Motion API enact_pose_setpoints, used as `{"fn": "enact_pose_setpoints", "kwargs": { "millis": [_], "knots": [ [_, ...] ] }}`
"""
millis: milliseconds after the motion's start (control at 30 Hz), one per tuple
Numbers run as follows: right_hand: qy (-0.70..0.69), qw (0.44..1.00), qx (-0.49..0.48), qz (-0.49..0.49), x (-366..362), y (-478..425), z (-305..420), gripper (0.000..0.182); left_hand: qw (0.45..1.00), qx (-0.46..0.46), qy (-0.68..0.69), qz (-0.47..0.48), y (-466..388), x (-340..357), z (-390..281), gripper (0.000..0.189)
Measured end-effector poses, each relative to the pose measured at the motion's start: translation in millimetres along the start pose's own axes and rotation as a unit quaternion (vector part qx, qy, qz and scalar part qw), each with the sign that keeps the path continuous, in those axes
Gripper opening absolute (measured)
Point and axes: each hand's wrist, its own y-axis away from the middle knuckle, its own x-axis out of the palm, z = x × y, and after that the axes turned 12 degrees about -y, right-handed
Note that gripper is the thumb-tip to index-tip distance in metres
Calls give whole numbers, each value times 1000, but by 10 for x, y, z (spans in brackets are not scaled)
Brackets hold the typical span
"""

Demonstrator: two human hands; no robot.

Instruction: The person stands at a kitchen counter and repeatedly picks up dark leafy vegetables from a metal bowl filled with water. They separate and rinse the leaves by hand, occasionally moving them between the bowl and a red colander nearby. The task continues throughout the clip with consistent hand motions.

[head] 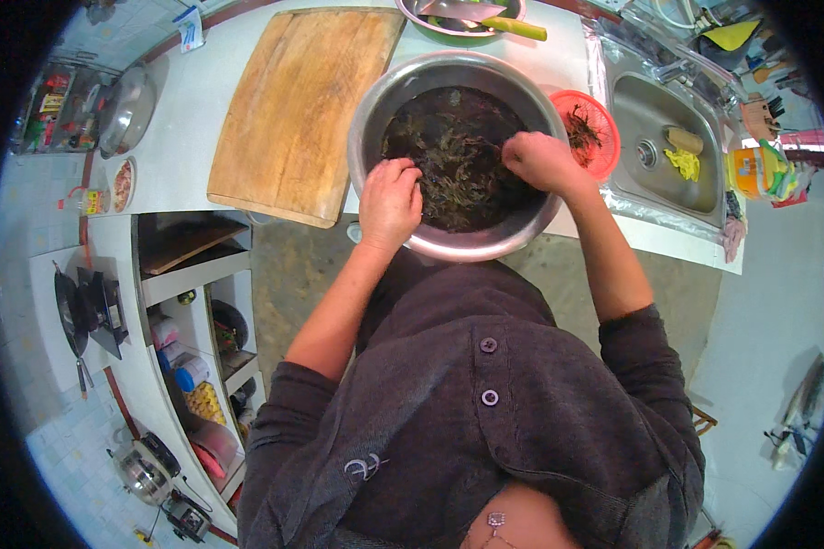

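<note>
A large metal basin point(412, 75) holds dark water with dark, leafy strands point(453, 158) floating in it, perhaps dried vegetable or seaweed. My left hand point(390, 202) reaches over the basin's near left side, its fingertips at the edge of the strands. On the right side my right hand point(539, 161) hangs over the water with its fingers curled together. The fingertips of both hands are partly hidden, so what they pinch cannot be made out. Just right of the basin, a red plastic colander point(608, 127) contains a small heap of similar dark strands point(581, 130).
A wooden cutting board point(302, 110) lies left of the basin. Behind, a knife with a green handle point(515, 28) rests across a bowl point(446, 33). At right is a steel sink point(666, 103) with a yellow cloth point(683, 165). A small dish point(124, 184) stands far left.
</note>
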Motion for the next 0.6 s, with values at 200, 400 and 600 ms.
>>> {"fn": "enact_pose_setpoints", "kwargs": {
  "millis": [200,400,600],
  "knots": [
    [-27,978,-129,-163,439,-609,112,14,998,47,-31,0,-39,9,27,14],
    [39,973,-158,-166,505,-728,89,10,1000,19,-8,-6,-22,-2,4,13],
    [-40,971,-142,-186,493,-629,77,7,1000,-5,-13,15,-16,-13,-1,13]
  ]
}}
